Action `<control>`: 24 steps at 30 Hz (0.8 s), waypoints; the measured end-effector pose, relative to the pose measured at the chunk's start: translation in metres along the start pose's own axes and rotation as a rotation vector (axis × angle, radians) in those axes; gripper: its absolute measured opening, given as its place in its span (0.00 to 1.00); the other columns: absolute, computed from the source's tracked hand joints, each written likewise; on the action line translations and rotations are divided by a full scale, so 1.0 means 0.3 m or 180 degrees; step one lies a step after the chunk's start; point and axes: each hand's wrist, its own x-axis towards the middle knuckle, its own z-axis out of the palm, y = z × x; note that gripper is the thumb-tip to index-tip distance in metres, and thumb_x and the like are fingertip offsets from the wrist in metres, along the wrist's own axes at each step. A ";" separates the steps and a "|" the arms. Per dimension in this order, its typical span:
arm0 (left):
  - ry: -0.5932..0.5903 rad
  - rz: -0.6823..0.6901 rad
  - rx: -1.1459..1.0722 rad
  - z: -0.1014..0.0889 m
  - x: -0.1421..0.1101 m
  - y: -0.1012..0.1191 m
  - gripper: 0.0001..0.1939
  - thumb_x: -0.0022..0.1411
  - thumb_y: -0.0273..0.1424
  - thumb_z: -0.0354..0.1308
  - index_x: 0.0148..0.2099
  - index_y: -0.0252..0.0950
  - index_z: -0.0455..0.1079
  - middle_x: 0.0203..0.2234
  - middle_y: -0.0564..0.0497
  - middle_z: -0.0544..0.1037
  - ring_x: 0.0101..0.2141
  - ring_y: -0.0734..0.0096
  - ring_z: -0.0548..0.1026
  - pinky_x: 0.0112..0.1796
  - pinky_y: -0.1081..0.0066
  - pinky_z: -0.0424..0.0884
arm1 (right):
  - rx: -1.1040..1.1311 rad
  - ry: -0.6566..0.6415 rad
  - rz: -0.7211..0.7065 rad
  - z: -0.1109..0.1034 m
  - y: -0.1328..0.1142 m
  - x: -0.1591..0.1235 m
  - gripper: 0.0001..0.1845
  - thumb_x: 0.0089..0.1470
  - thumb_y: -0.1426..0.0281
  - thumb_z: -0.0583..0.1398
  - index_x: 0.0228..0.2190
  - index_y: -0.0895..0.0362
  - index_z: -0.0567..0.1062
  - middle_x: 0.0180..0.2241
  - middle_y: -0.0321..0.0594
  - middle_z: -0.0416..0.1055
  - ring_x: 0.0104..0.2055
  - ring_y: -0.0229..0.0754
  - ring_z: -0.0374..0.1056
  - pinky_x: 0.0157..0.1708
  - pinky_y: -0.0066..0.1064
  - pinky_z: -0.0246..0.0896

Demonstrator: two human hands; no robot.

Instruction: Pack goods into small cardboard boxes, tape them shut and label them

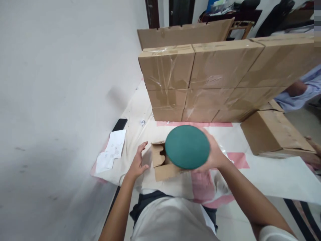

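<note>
A flat, round, dark-green disc (187,146) is held up in my right hand (215,151), whose fingers wrap around its right edge. It is tilted toward me, and its underside is hidden. Behind and below it, a small open cardboard box (167,172) rests on the cloth, with its flaps spread and a curved cut-out on one side. The disc covers much of this box's opening. Just left of the box, my left hand (138,164) is open, fingers apart, holding nothing.
Stacked, taped cardboard boxes (213,67) form a wall across the back. A larger cardboard box (278,130) stands at right, near another person's sleeve (311,87). On the left lie papers (112,149) and a black phone (120,124), beside the white wall (62,83).
</note>
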 end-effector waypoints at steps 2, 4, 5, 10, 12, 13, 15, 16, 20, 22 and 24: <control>-0.0014 0.0176 0.0092 -0.015 0.033 0.052 0.33 0.71 0.54 0.41 0.67 0.39 0.61 0.60 0.36 0.70 0.59 0.48 0.69 0.58 0.46 0.66 | 0.0038 -0.0469 -0.0337 0.042 -0.033 0.053 0.68 0.33 0.39 0.73 0.69 0.50 0.56 0.60 0.50 0.69 0.60 0.62 0.68 0.57 0.51 0.69; -0.0266 0.0358 0.0157 -0.012 0.080 0.104 0.24 0.70 0.51 0.46 0.52 0.41 0.73 0.49 0.42 0.77 0.50 0.52 0.74 0.54 0.49 0.69 | 0.0008 -0.0775 -0.0606 0.069 -0.051 0.092 0.68 0.39 0.42 0.72 0.71 0.50 0.49 0.61 0.51 0.67 0.60 0.60 0.67 0.57 0.49 0.68; -0.0388 0.0423 0.0182 -0.006 0.106 0.127 0.21 0.69 0.51 0.50 0.47 0.42 0.75 0.46 0.44 0.78 0.47 0.53 0.74 0.53 0.51 0.70 | -0.0044 -0.0863 -0.0700 0.078 -0.056 0.108 0.67 0.41 0.42 0.72 0.71 0.50 0.47 0.60 0.51 0.67 0.60 0.60 0.67 0.56 0.48 0.68; -0.0632 0.0548 0.0358 0.002 0.195 0.173 0.17 0.64 0.48 0.58 0.42 0.40 0.74 0.40 0.44 0.78 0.46 0.51 0.72 0.49 0.52 0.70 | -0.0806 -0.1382 -0.1102 0.101 -0.054 0.164 0.56 0.51 0.43 0.67 0.70 0.51 0.53 0.59 0.53 0.67 0.57 0.61 0.65 0.55 0.53 0.64; -0.0609 0.0673 0.0501 -0.013 0.188 0.159 0.17 0.62 0.48 0.60 0.42 0.40 0.73 0.39 0.44 0.77 0.42 0.54 0.71 0.45 0.54 0.69 | -0.1113 -0.1531 -0.1185 0.104 -0.046 0.175 0.52 0.52 0.42 0.65 0.69 0.51 0.57 0.59 0.53 0.68 0.56 0.62 0.65 0.53 0.54 0.64; -0.0454 0.0700 0.0532 -0.020 0.176 0.149 0.17 0.61 0.48 0.62 0.42 0.40 0.71 0.39 0.45 0.76 0.41 0.55 0.70 0.44 0.55 0.69 | -0.1214 -0.1573 -0.1196 0.105 -0.042 0.180 0.51 0.52 0.42 0.65 0.69 0.52 0.58 0.58 0.54 0.69 0.55 0.62 0.65 0.52 0.54 0.64; 0.0051 0.0620 0.0481 -0.025 0.146 0.126 0.16 0.60 0.43 0.64 0.42 0.39 0.67 0.39 0.45 0.73 0.40 0.59 0.69 0.42 0.59 0.68 | -0.1385 -0.1630 -0.1145 0.111 -0.034 0.187 0.54 0.50 0.41 0.66 0.69 0.54 0.59 0.57 0.54 0.69 0.53 0.62 0.65 0.49 0.52 0.66; 0.0322 0.0520 0.0401 -0.021 0.131 0.116 0.14 0.60 0.39 0.64 0.42 0.39 0.64 0.39 0.46 0.71 0.40 0.60 0.68 0.41 0.60 0.68 | -0.1478 -0.1673 -0.1095 0.118 -0.031 0.190 0.56 0.48 0.42 0.67 0.69 0.54 0.59 0.56 0.54 0.70 0.52 0.62 0.66 0.48 0.51 0.66; 0.0904 0.0229 0.0191 0.029 0.096 0.097 0.12 0.62 0.27 0.58 0.42 0.40 0.57 0.37 0.49 0.65 0.39 0.65 0.67 0.40 0.64 0.67 | -0.1842 -0.1895 -0.0937 0.186 -0.028 0.200 0.58 0.46 0.43 0.70 0.69 0.56 0.59 0.50 0.55 0.72 0.48 0.61 0.66 0.42 0.46 0.66; 0.1059 0.0163 0.0121 0.054 0.093 0.095 0.12 0.61 0.26 0.57 0.42 0.41 0.55 0.36 0.50 0.64 0.39 0.65 0.66 0.40 0.64 0.67 | -0.2016 -0.1969 -0.0943 0.239 -0.024 0.200 0.58 0.47 0.43 0.69 0.69 0.57 0.59 0.46 0.54 0.72 0.46 0.60 0.66 0.40 0.44 0.64; 0.1128 0.0135 0.0074 0.068 0.094 0.093 0.12 0.61 0.26 0.57 0.41 0.41 0.55 0.37 0.50 0.63 0.39 0.65 0.67 0.41 0.63 0.67 | -0.2161 -0.2031 -0.1011 0.295 -0.011 0.197 0.55 0.49 0.43 0.68 0.69 0.56 0.59 0.44 0.54 0.72 0.45 0.59 0.65 0.39 0.43 0.63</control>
